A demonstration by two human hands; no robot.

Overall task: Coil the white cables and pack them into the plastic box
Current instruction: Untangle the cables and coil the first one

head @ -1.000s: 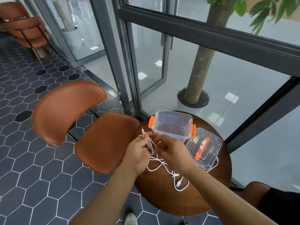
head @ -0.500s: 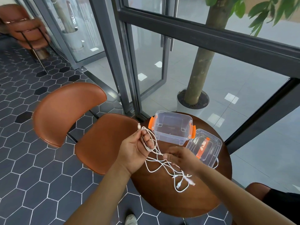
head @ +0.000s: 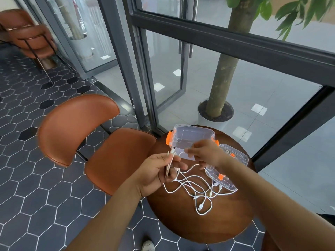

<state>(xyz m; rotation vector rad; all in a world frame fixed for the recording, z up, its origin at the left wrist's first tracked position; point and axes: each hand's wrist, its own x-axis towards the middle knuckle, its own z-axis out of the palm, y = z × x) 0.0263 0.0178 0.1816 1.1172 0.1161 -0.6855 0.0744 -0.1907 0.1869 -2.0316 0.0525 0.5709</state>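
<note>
My left hand (head: 163, 169) grips a bunch of folded loops of white cable (head: 170, 165) above the left edge of the round wooden table (head: 208, 223). My right hand (head: 204, 153) is raised in front of the clear plastic box (head: 192, 134) with orange clips and pinches a strand of the same cable. More white cables (head: 197, 187) lie tangled loose on the tabletop below both hands. The box stands open with nothing in it at the table's far edge.
The clear lid (head: 233, 160) with orange handle lies on the table right of the box, partly behind my right wrist. A brown chair (head: 108, 151) stands left of the table. Glass doors and a potted tree (head: 215, 113) are behind it.
My right hand has risen from the loose cables up to the front of the box, drawing a strand with it. My left hand keeps the loops gripped and sits slightly lower.
</note>
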